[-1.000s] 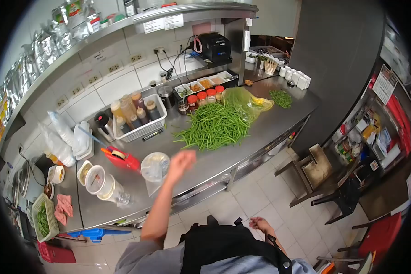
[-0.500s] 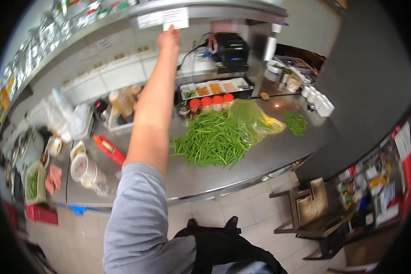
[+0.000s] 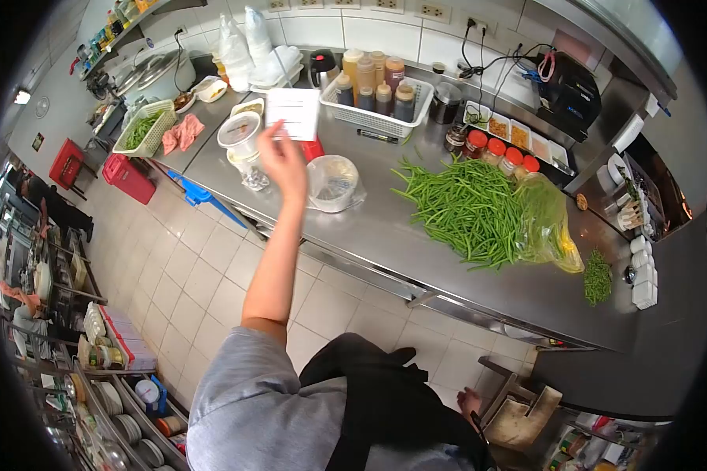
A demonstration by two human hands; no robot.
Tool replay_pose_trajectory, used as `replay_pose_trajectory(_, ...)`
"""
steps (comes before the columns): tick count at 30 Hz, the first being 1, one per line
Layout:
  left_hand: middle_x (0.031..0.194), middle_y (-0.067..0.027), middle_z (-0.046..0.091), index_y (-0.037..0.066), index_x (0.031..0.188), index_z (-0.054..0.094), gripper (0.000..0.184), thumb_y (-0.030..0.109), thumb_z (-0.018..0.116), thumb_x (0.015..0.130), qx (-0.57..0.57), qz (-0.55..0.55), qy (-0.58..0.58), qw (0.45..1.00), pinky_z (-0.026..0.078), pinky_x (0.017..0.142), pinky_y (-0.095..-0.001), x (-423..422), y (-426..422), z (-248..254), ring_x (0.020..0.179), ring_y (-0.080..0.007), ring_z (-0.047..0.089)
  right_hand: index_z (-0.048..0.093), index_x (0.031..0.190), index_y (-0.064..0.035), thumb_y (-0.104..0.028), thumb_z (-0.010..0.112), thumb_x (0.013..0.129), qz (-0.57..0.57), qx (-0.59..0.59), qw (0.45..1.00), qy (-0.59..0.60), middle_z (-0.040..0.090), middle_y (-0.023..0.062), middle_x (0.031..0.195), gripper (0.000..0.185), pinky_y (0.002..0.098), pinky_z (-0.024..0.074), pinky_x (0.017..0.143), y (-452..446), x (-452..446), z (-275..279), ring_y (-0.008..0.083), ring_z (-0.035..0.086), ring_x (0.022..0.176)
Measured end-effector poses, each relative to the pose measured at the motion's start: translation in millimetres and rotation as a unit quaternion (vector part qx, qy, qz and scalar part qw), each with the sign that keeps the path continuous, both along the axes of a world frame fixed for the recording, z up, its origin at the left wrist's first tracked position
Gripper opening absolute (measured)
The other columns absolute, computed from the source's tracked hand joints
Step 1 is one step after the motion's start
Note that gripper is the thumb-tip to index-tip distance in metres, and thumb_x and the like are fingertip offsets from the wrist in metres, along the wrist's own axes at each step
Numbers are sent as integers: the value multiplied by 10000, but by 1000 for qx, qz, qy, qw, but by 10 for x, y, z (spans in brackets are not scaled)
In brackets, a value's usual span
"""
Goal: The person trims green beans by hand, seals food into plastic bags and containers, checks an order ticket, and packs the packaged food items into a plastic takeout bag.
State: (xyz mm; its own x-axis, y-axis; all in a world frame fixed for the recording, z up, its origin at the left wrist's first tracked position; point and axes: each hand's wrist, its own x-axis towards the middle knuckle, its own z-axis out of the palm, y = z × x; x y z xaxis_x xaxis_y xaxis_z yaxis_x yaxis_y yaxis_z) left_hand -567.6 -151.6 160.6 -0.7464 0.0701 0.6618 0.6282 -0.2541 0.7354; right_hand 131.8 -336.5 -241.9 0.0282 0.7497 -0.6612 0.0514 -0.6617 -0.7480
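My left hand (image 3: pixel 283 163) is closed on the lower edge of a white paper slip (image 3: pixel 297 110), held up over the steel counter. The printing on the slip is too small to read. Behind the slip, part of a red object (image 3: pixel 313 149) shows. A lidded white tub (image 3: pixel 239 132) stands left of this hand, and a round clear plastic container (image 3: pixel 334 184) stands to its right. Down by my side hangs my right hand (image 3: pixel 470 402), fingers loosely apart, with nothing seen in it.
Right on the counter lie a heap of green beans (image 3: pixel 467 208), a yellowish plastic bag (image 3: pixel 546 224) and red-lidded jars (image 3: pixel 495 149). A white basket (image 3: pixel 424 102) holds sauce bottles. A black printer (image 3: pixel 569 94) sits behind. Far left, another person (image 3: pixel 43 200) stands.
The paper slip has come off the shelf edge and moved down and toward me in my left hand. The view has swung left, revealing more floor and my right hand.
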Motion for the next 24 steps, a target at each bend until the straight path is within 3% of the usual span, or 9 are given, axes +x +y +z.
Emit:
replay_pose_trajectory(3, 910, -143, 629, 3, 987, 638, 152, 74, 556, 881, -107, 195, 50, 974, 467, 717, -366, -1000, -179, -819, 794, -275, 590, 580, 1101, -76, -261, 520, 950, -60, -18, 998, -15, 657, 75, 833, 246, 299, 494, 598, 69, -508, 297, 167, 622, 688)
replay_pose_trajectory(11, 1023, -218, 637, -39, 1110, 614, 347, 62, 580, 780, -416, -12, 23, 909, 443, 913, -422, -1546, -435, -2623, 973, -357, 603, 596, 1137, -36, -264, 562, 937, 135, -169, 975, -40, 681, 116, 914, 305, 325, 533, 636, -1307, -1293, 377, 200, 654, 755)
replay_pose_trajectory(15, 1024, -120, 643, 26, 1121, 592, 335, 248, 516, 882, -702, 295, 317, 565, 477, 740, -393, -1580, -542, -3062, 884, -260, 618, 641, 1097, -34, -282, 533, 918, 100, -162, 965, -179, 706, 99, 816, 325, 322, 547, 652, -2361, -1115, 199, 180, 675, 721)
replay_pose_trajectory(17, 1016, -137, 636, 37, 1078, 620, 276, 235, 485, 940, -564, 227, 234, 759, 486, 780, -425, -1503, -655, -3078, 929, -292, 602, 625, 1141, -43, -208, 636, 774, 98, -146, 964, -200, 701, 100, 968, 402, 342, 559, 640, -2902, -833, -243, 202, 683, 751)
replay_pose_trajectory(18, 1020, -164, 638, 16, 1056, 621, 289, 238, 469, 953, -447, 223, 318, 806, 493, 748, -457, -1505, -721, -3128, 867, -326, 615, 634, 1134, -64, -168, 638, 759, 248, -52, 908, -334, 701, 103, 950, 390, 337, 557, 647, -3120, -735, -318, 208, 679, 736)
replay_pose_trajectory(19, 1020, -164, 638, 16, 1056, 621, 289, 238, 469, 953, -432, 190, 333, 816, 493, 748, -457, -1175, -584, -3123, 867, -326, 615, 651, 1093, -74, -169, 632, 769, 171, -134, 939, -266, 702, 95, 945, 339, 331, 552, 622, -3302, -577, -640, 195, 671, 712)
replay_pose_trajectory(20, 1002, -166, 643, 10, 1046, 622, 278, 226, 477, 947, -405, 118, 334, 843, 495, 736, -453, -868, -609, -3102, 851, -325, 619, 654, 1026, -29, -196, 627, 805, 284, -131, 905, -289, 701, 102, 900, 279, 321, 541, 576, -3295, -499, -286, 186, 662, 691)
replay_pose_trajectory(23, 945, -173, 657, -7, 1015, 625, 248, 189, 501, 928, -321, -79, 312, 891, 500, 699, -441, -71, -837, -3030, 801, -322, 629, 649, 966, -35, -194, 571, 883, -311, -169, 934, -43, 677, 85, 817, 196, 298, 537, 571, -3185, -545, 529, 162, 659, 700)
replay_pose_trajectory(24, 926, -176, 661, -12, 1005, 626, 238, 177, 509, 922, -294, -139, 298, 897, 502, 687, -436, 227, -953, -3043, 785, -322, 632, 639, 1001, -56, -175, 549, 897, -359, -134, 923, -35, 676, 72, 826, 182, 293, 535, 585, -3132, -432, 732, 149, 656, 707)
